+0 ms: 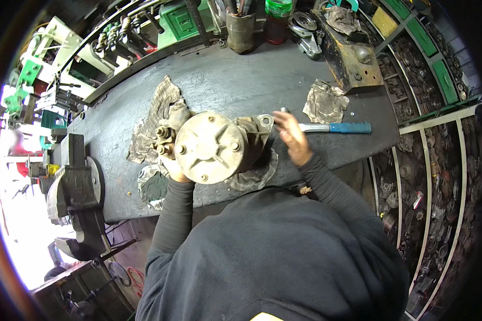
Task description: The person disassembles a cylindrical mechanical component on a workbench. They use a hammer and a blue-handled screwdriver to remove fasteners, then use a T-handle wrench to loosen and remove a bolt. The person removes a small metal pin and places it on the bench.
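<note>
Touching metal motor [211, 142] with left hand [177, 172], grip unclear, right hand [293, 139] raised, unclenched

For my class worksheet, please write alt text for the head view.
The left hand holds what appears to be a starter motor at a dark workbench; the open right hand is beside a blue-handled wrench; rags lie nearby.

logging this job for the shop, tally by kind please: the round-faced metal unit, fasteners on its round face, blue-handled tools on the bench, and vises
Round-faced metal unit: 1
Fasteners on its round face: 4
Blue-handled tool: 1
Vise: 1
Total: 7
</note>
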`<act>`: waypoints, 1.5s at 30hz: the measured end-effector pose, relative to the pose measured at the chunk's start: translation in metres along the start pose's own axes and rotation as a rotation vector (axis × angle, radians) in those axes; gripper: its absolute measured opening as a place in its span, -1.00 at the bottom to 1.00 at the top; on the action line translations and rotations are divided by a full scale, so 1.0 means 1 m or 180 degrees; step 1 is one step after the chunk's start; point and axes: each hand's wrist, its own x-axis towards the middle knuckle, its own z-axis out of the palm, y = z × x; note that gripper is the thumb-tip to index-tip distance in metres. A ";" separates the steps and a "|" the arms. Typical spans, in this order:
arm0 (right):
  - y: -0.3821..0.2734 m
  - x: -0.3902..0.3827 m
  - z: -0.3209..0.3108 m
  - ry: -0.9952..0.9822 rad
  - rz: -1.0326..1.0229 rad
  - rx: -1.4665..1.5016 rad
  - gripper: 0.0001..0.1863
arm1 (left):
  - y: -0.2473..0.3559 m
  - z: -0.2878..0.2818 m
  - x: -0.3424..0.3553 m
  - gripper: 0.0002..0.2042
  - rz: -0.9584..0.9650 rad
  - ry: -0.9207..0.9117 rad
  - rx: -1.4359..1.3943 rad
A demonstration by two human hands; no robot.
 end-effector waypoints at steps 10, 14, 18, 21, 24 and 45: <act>0.032 0.044 0.046 0.1610 0.0298 0.0568 -0.69 | -0.054 0.059 0.012 -0.52 0.2303 -0.0067 0.4941; 0.052 0.052 0.016 0.1097 0.0312 0.0638 -0.69 | -0.084 0.061 0.004 -0.42 0.2660 0.0454 0.4285; 0.004 0.061 0.014 0.0479 0.0716 0.1028 -0.77 | -0.123 0.083 -0.005 -0.39 0.2512 0.0448 0.3034; 0.007 0.043 0.009 0.0655 0.1062 0.1042 -0.73 | -0.125 0.071 -0.016 -0.38 0.2091 0.0420 0.2863; 0.015 0.038 0.006 0.0770 0.1394 0.1599 -0.70 | -0.122 0.068 -0.020 -0.51 0.2134 0.0011 0.3780; -0.002 -0.029 -0.068 -0.0494 0.0341 -0.4938 -0.32 | -0.093 0.053 -0.033 -0.16 0.1152 -0.0121 0.4303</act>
